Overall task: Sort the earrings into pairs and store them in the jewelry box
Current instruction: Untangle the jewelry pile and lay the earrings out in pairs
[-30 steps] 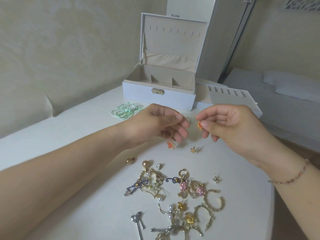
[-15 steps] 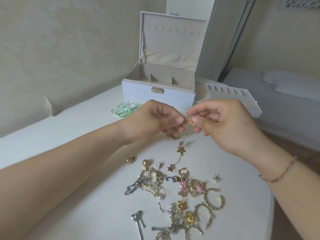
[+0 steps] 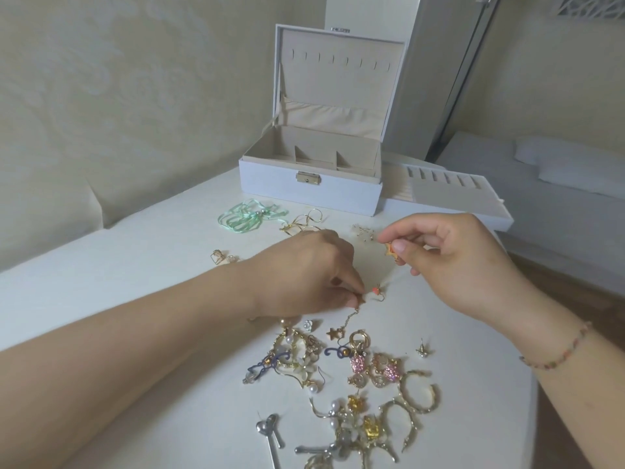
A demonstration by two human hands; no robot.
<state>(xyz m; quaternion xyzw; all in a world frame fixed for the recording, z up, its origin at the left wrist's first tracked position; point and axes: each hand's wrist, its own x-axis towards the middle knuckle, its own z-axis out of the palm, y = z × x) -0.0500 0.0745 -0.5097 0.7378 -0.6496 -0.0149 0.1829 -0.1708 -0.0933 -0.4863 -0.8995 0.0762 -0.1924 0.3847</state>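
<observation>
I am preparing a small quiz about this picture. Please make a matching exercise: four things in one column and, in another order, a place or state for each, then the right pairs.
Things:
1. jewelry box
2. green ribbon earrings
3. orange star earring
4. silver spoon earring

Places or states:
A. pinched in the right hand
B. lid open, at the far side of the table
C. near edge of the table, left of the pile
D. lying left in front of the box

Pairs: 1-B, 2-D, 3-A, 4-C
</observation>
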